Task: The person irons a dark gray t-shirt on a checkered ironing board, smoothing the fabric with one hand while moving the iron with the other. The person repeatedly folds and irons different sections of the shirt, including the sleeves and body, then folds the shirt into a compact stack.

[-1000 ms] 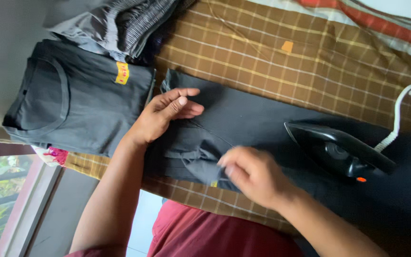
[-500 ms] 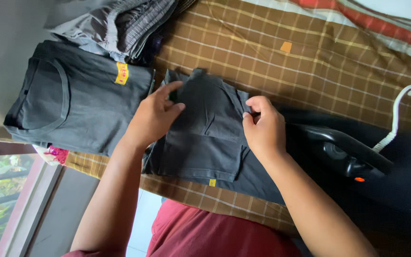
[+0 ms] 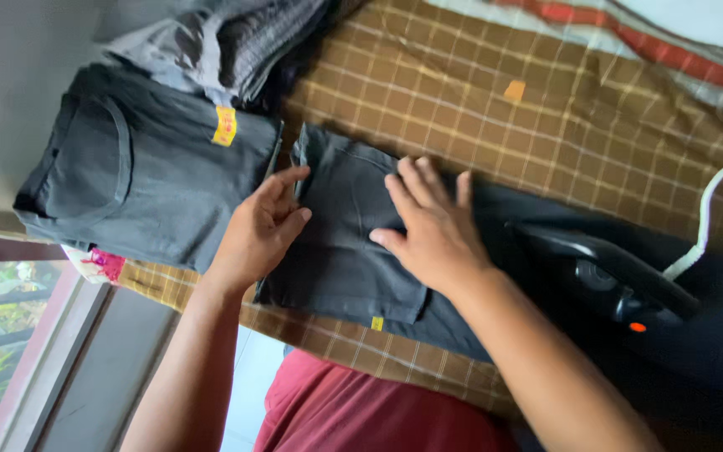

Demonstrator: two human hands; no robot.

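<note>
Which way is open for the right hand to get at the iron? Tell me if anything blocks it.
Probably yes. The right hand lies flat on the folded dark garment, and the black iron rests just beside the forearm, with only dark cloth between them and nothing in the way.

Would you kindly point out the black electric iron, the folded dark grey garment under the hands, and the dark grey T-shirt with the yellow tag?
Black electric iron (image 3: 604, 272), head view, on its body.
Folded dark grey garment (image 3: 340, 251), head view, bare cloth between the hands.
Dark grey T-shirt with yellow tag (image 3: 161, 184), head view, on its chest.
</note>
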